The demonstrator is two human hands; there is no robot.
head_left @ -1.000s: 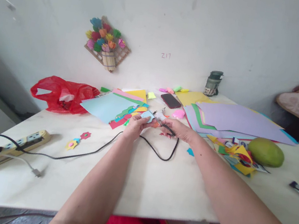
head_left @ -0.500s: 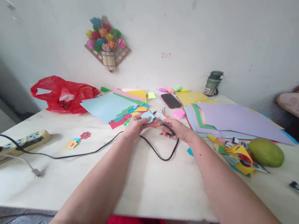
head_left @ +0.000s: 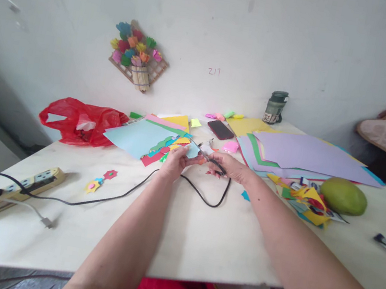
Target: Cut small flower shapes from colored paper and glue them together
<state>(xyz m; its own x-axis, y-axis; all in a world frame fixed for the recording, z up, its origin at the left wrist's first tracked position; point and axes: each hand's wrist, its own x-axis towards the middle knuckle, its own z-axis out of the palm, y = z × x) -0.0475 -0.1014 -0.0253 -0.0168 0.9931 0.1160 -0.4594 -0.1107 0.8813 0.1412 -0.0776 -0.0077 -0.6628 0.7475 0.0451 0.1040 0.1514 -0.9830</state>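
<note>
My left hand point(head_left: 174, 162) pinches a small piece of light blue paper point(head_left: 192, 151) above the middle of the table. From the right, my right hand point(head_left: 227, 167) grips scissors point(head_left: 214, 162) by their dark handles, and the blades point up and left beside the blue paper. Whether the blades are on the paper's edge I cannot tell. Just behind my left hand lie wavy cut-outs of coloured paper point(head_left: 162, 148). A black cord point(head_left: 202, 197) runs on the table below both hands.
Coloured sheets point(head_left: 303, 154) lie at the right, paper scraps point(head_left: 311, 203) and a green mango point(head_left: 343, 196) in front. A phone point(head_left: 220, 129) and a bottle point(head_left: 275, 107) are at the back. At left are a red bag point(head_left: 78, 119), paper flowers point(head_left: 93, 186) and a power strip point(head_left: 31, 183).
The light blue paper has turned slightly in my left hand, and the scissor blades have shifted a little against it. Everything else on the table looks the same.
</note>
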